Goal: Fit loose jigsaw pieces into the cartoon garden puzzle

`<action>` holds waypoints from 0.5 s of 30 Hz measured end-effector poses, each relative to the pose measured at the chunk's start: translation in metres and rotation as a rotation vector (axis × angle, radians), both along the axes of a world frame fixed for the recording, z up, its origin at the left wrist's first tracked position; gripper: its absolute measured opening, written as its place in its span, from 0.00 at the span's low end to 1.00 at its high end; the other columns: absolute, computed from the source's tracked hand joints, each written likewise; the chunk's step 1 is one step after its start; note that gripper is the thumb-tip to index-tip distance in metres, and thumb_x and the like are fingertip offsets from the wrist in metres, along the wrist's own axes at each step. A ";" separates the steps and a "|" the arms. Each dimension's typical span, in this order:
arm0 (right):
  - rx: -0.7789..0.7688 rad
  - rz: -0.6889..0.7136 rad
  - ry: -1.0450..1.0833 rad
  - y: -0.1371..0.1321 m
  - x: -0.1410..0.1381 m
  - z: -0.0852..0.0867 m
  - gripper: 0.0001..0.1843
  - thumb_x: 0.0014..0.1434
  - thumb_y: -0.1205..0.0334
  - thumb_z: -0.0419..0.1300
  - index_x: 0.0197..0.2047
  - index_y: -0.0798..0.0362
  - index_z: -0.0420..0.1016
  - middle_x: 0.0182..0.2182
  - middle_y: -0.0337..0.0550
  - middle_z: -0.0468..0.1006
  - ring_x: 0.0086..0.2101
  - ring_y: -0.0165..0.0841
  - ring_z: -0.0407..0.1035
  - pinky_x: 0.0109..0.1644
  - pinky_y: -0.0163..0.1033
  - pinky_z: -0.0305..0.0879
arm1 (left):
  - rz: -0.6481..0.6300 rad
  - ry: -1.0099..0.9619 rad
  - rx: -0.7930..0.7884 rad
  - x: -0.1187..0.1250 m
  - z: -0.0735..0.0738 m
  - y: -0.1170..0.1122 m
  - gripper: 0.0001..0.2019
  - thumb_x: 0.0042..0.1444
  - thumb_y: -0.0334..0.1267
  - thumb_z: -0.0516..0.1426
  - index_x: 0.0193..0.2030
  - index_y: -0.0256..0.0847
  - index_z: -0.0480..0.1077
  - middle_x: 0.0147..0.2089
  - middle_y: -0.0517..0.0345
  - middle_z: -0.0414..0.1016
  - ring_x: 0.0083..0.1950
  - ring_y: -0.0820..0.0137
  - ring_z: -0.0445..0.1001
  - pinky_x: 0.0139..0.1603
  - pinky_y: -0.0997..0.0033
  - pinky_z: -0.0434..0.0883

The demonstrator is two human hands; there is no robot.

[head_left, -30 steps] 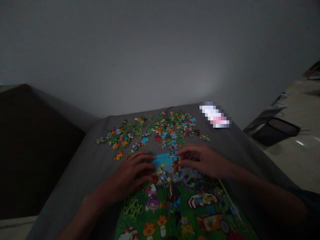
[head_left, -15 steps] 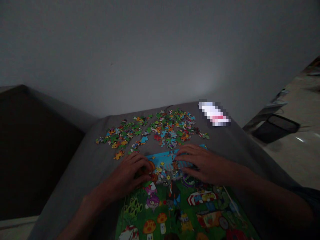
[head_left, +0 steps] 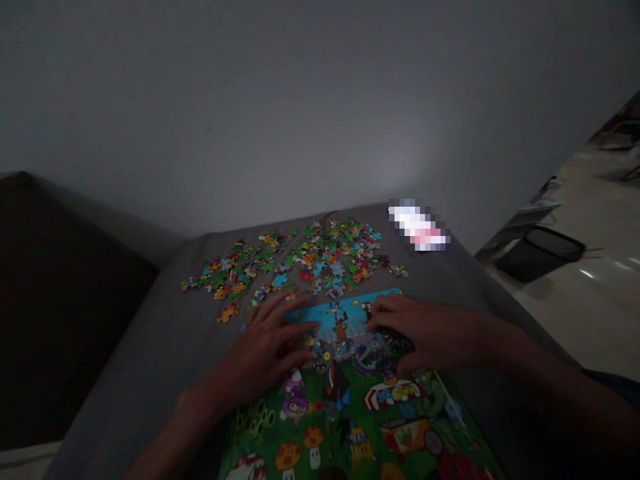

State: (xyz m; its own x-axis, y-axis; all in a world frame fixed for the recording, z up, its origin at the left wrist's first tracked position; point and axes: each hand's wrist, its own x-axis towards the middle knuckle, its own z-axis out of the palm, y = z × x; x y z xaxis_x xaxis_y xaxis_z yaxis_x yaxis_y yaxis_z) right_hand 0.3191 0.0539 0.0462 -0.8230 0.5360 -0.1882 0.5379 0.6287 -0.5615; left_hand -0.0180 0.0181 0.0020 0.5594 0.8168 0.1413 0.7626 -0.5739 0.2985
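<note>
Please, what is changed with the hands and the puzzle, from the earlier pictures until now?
The left hand has opened from curled fingers to spread fingers, lying on the assembled jigsaw puzzle. The right hand has let go of its pinch at the puzzle's blue top edge and moved rightward onto the darker picture area. More of the blue edge now shows. The loose puzzle pieces stayed in their scattered heaps.

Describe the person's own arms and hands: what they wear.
The left hand and right hand are bare; no gloves, rings or watches show. The left forearm and right forearm are uncovered; dark fabric, perhaps a sleeve, shows past the right forearm.
</note>
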 end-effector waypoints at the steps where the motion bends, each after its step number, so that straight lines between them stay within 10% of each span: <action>1: -0.010 -0.011 -0.011 0.001 -0.001 -0.001 0.30 0.53 0.54 0.74 0.57 0.51 0.74 0.55 0.50 0.74 0.54 0.47 0.70 0.57 0.53 0.68 | -0.029 0.024 -0.036 0.004 0.002 -0.005 0.20 0.65 0.55 0.58 0.62 0.64 0.71 0.75 0.59 0.61 0.76 0.46 0.54 0.69 0.32 0.62; 15: -0.062 -0.060 0.005 0.000 -0.011 0.000 0.20 0.59 0.66 0.68 0.53 0.52 0.71 0.51 0.46 0.73 0.51 0.42 0.68 0.53 0.46 0.66 | -0.030 -0.184 -0.151 0.016 0.004 -0.013 0.08 0.65 0.48 0.61 0.44 0.48 0.71 0.48 0.60 0.79 0.52 0.64 0.75 0.59 0.57 0.68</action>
